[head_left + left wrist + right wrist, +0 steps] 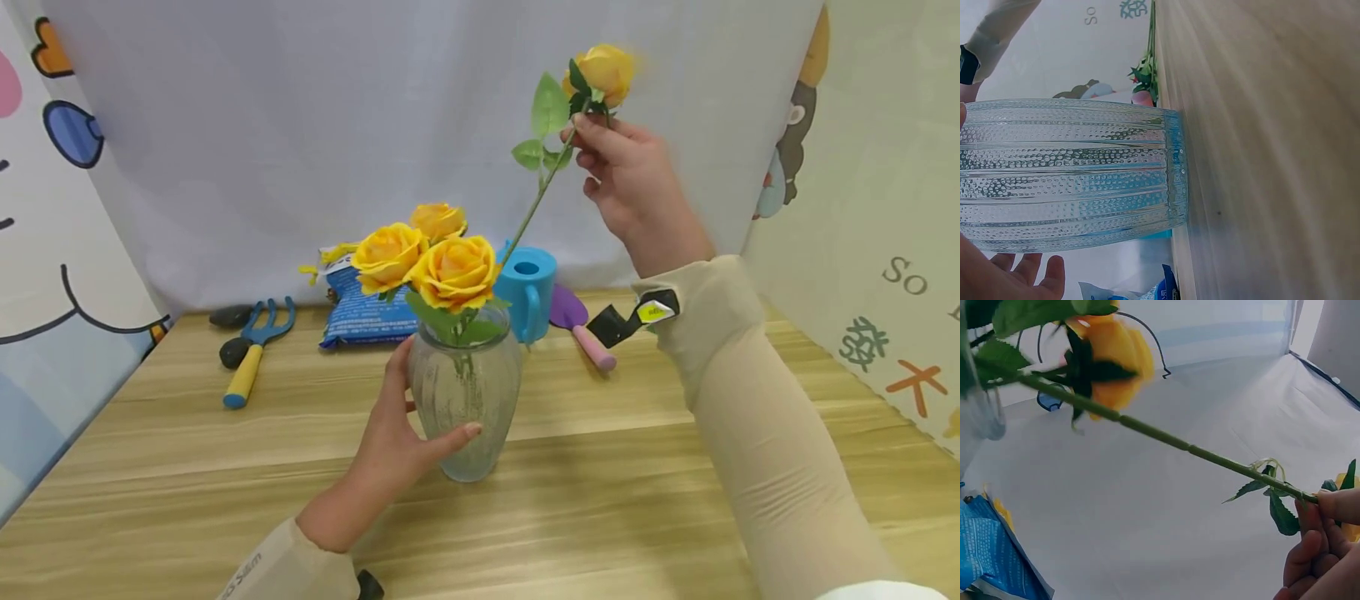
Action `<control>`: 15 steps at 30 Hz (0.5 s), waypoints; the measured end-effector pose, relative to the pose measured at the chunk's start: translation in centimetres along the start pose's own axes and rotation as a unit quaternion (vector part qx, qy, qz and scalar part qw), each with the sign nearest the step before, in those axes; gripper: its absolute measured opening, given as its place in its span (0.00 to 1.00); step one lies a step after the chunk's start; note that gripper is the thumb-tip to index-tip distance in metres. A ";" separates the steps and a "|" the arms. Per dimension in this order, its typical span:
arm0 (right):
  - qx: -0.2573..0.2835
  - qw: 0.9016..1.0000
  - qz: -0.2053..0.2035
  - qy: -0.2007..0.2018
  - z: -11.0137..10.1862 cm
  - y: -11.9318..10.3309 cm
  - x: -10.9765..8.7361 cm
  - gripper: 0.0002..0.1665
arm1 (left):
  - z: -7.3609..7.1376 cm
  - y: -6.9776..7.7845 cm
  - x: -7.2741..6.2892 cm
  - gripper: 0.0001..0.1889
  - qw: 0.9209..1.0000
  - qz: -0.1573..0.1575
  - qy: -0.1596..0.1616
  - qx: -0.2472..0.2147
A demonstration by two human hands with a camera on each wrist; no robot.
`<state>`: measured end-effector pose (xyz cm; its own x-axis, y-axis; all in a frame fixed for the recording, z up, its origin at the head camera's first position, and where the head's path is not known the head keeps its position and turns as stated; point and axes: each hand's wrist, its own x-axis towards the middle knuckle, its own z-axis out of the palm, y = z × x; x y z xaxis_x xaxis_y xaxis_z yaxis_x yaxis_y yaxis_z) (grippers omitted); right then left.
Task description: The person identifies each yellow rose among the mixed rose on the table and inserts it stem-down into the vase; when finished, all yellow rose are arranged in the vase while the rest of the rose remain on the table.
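Note:
A clear ribbed glass vase [489, 387] stands on the table, and my left hand [390, 450] grips its left side, thumb across the front. Three yellow roses [457, 271] fan out over its rim. Above and to the right, my right hand [630, 171] pinches the stem of another yellow rose [606, 71] just below its bloom. That green stem [1166, 440] slants down towards the vase mouth, its lower end hidden behind the front rose in the head view. In the left wrist view, textured glass [1072, 175] fills the left side, with fingertips [1054, 275] beside it.
Behind the vase are a blue printed bag [367, 304] and a blue watering can [534, 292]. A purple trowel [592, 346] lies right, a yellow-handled hand fork [246, 375] and dark stones [234, 352] left. Pink flowers [1142, 97] lie on the table in the left wrist view.

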<state>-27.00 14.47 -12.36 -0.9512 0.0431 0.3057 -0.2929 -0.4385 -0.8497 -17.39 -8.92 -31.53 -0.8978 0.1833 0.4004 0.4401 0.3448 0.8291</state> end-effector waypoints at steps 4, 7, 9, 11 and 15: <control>-0.063 0.998 0.007 -0.027 1.3 1.2 -0.8 0.07 | 0.0 0.0 0.0 0.52 1.000 -0.006 0.002 -0.003; -0.111 0.993 0.012 -0.046 1.9 2.4 -1.4 0.05 | 0.1 0.0 0.0 0.51 1.000 -0.011 0.003 -0.004; -0.130 0.990 0.018 -0.054 2.1 3.2 -1.8 0.05 | 0.2 -0.1 0.1 0.51 1.000 -0.012 0.002 -0.004; -0.136 0.989 0.028 -0.057 2.1 4.0 -2.0 0.05 | 0.2 -0.1 0.1 0.51 1.000 -0.012 0.002 -0.003; -0.145 0.986 0.050 -0.071 1.8 5.3 -2.6 0.06 | 0.3 -0.2 0.1 0.51 1.000 -0.012 0.001 0.000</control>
<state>-25.89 10.37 -16.90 -0.9592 -0.1230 0.2547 -0.2344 -0.1582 -0.9592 -17.59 -8.71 -31.78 -0.9078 0.1742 0.3815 0.4192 0.3488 0.8382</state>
